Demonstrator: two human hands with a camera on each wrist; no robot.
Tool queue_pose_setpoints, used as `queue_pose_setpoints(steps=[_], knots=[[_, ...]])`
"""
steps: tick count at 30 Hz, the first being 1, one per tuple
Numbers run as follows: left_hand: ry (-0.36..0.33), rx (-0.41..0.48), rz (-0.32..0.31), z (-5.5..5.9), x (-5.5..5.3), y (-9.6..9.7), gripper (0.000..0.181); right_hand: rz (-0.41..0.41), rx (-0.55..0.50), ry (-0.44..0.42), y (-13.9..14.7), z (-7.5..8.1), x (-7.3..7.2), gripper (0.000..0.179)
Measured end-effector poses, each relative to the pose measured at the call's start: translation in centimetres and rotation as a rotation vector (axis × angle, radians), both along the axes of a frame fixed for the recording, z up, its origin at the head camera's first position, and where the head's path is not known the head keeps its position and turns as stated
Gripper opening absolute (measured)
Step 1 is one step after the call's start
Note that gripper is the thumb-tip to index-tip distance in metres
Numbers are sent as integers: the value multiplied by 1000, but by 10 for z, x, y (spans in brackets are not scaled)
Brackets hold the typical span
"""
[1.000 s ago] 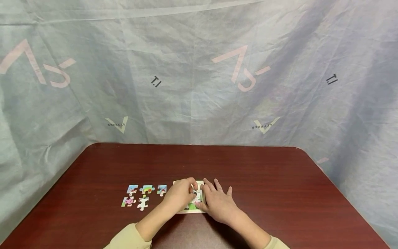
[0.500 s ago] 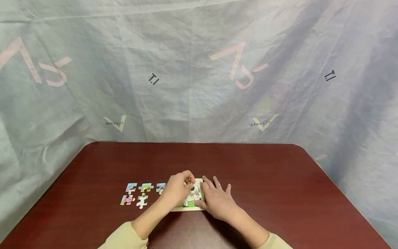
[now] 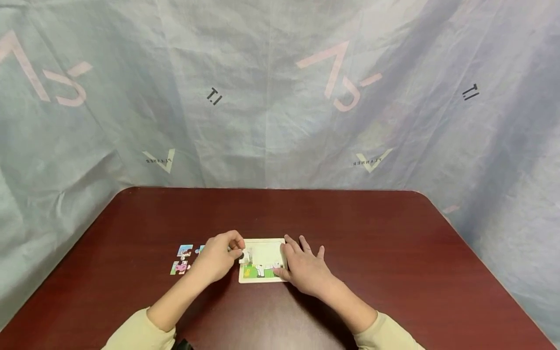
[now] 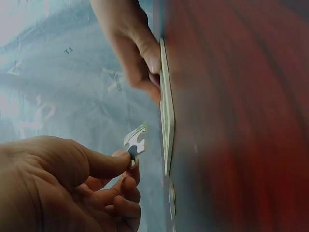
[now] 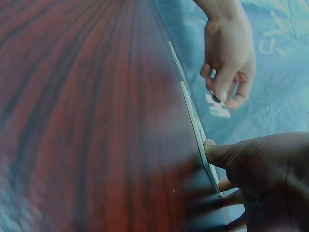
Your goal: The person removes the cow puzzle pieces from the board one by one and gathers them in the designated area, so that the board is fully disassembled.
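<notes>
Loose puzzle pieces lie leftmost on the worktop; next, the left hand pinches a whitish piece — raised near the left end of the puzzle tray — and the right hand, fingers spread, touches its right edge.

The tray lies on the tabletop, with fitted pieces along its near side. The right grip rests at its right edge. At its left, the left grip holds a piece apart from the tray. Farther left lie loose pieces, another seemingly half hidden by that hand. A cloth hangs behind.
</notes>
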State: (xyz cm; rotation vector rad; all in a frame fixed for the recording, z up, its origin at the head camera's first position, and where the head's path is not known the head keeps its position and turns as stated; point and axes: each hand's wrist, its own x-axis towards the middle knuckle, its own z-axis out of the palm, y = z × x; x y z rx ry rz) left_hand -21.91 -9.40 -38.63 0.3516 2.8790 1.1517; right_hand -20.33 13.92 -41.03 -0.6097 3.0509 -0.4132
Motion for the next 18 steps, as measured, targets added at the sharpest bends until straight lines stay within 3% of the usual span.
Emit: queue_pose_setpoints(steps=[9, 18], knots=[[-98, -62, -6, 5, 5, -35, 11, -3, -1, -19, 0, 1, -3, 54], [-145, -95, -38, 5, 5, -45, 10, -8, 5, -27, -1, 1, -5, 55]])
